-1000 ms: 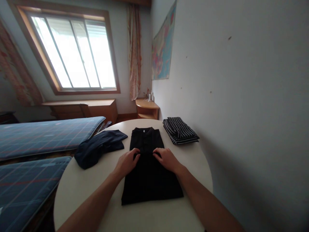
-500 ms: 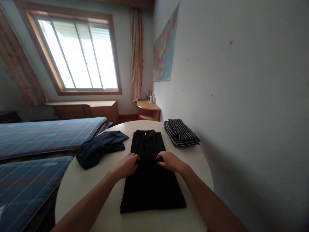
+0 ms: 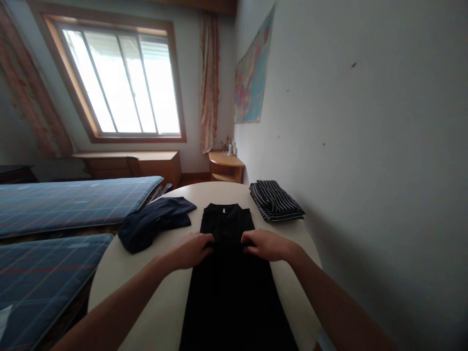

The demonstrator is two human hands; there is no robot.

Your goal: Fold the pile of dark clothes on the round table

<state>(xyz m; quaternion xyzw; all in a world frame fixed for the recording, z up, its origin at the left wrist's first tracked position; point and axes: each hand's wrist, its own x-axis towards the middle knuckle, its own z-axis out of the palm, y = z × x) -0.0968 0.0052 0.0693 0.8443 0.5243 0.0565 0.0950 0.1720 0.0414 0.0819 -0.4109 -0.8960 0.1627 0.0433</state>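
Observation:
A black shirt lies lengthwise on the round table, its sides narrowed in, with the collar and a small white label at the far end. My left hand pinches the shirt's left side below the collar. Opposite it, my right hand grips the right side at the same height. Between the two hands the cloth makes a straight raised ridge. The shirt's near end runs out of the bottom of the view. A crumpled navy garment rests to the left, and folded black-and-white striped clothing to the right.
The round cream table carries the clothes. Close on its right stands a white wall. Two plaid mattresses lie to the left. Beyond are a wooden desk and a corner shelf under the window.
Both hands, still gripping, have drawn the black shirt toward me. Its collar sits nearer, its near end has passed out of view, and a ridge now shows between my hands.

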